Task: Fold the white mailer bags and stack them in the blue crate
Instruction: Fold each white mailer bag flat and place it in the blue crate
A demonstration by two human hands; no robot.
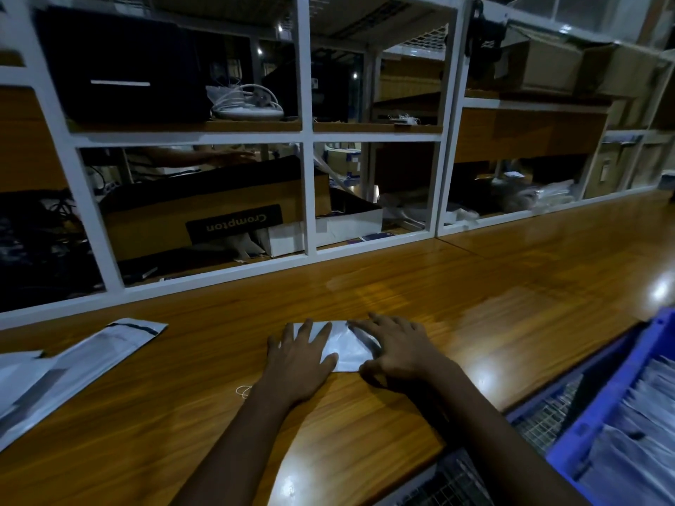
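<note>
A folded white mailer bag (345,345) lies on the wooden table (475,294) in front of me. My left hand (299,359) presses flat on its left half with fingers spread. My right hand (396,350) rests on its right half, fingers straight and thumb at the near edge. Unfolded white mailer bags (73,363) lie in a loose pile at the left edge of the table. The blue crate (599,407) stands at the lower right, with several folded white bags (643,425) stacked inside it.
A white-framed shelf rack (308,199) runs along the back of the table, holding a brown cardboard box (219,217), white boxes and cables. A small white thread loop (244,390) lies by my left wrist. A wire-mesh basket (449,483) sits below the table's near edge.
</note>
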